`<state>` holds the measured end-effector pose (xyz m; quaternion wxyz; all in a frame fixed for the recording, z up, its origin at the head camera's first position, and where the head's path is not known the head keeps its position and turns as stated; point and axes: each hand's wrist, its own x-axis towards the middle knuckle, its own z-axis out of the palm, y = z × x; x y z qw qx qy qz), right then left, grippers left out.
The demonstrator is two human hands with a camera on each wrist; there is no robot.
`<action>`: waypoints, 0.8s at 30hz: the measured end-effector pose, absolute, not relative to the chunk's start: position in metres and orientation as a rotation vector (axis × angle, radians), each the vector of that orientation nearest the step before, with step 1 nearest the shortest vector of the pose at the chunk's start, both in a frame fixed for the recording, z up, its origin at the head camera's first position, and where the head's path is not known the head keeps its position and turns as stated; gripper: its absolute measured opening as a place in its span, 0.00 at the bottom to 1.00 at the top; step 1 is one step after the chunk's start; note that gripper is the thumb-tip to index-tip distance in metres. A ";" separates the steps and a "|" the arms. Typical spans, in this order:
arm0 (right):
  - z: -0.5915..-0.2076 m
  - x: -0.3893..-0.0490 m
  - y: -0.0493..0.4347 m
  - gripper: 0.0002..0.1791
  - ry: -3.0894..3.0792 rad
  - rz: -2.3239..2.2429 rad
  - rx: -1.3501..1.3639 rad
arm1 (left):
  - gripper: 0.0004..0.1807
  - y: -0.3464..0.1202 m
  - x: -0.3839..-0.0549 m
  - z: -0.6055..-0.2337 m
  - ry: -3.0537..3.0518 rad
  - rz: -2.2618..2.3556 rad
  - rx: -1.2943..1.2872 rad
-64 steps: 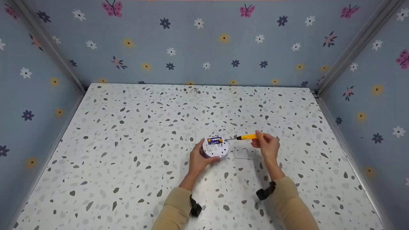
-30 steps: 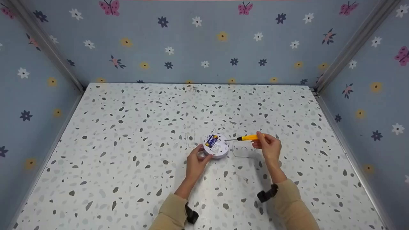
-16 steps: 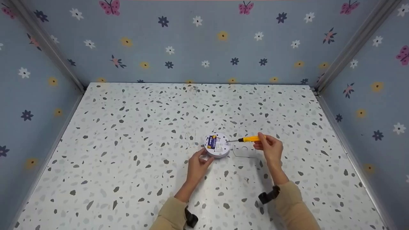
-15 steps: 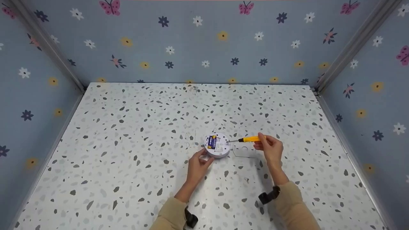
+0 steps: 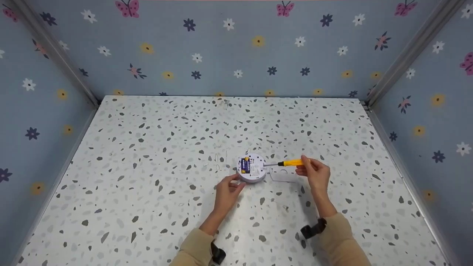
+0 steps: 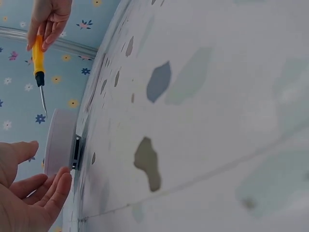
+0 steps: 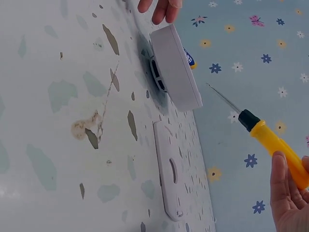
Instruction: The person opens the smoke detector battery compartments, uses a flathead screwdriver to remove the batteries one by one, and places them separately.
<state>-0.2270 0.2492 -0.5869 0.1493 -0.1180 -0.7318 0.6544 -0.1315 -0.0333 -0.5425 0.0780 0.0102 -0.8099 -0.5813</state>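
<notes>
Left hand (image 5: 226,193): fingers relaxed, thumb held apart from them, gripping nothing; the fingertips lie at the rim of the white disc (image 5: 260,174) (contact cannot be confirmed).
White disc: just beyond the left hand's fingertips, battery side up, raised from the table (image 5: 147,177) on a slotted foot (image 7: 157,76); so loosely guarded, it could slide or rock under a sideways push.
Right hand (image 5: 318,175): thumb and fingers pinch the yellow handle of the screwdriver (image 5: 287,163), its shaft directed away from this hand towards the disc.
Screwdriver: tip near the disc's edge closest to the right hand, but apart from it in the right wrist view; at this slant it would probably skid and scratch the plastic (no screw can be made out).
Batteries (image 5: 245,165): uncovered in the half nearer the left hand; a straying tip might lever one loose.
White plate (image 5: 281,178): flat on the table, between the disc and the right hand; a lowered right hand could knock it aside.
</notes>
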 end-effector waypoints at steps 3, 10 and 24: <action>-0.586 -0.225 0.249 0.23 -2.095 1.899 -0.357 | 0.18 -0.035 -0.134 -0.541 -2.423 -1.715 0.026; -0.587 -0.223 0.249 0.23 -2.091 1.901 -0.367 | 0.19 -0.043 -0.150 -0.543 -2.381 -1.753 -0.026; -0.584 -0.218 0.248 0.23 -2.018 1.997 -0.294 | 0.30 -0.050 -0.184 -0.548 -2.340 -2.088 -0.147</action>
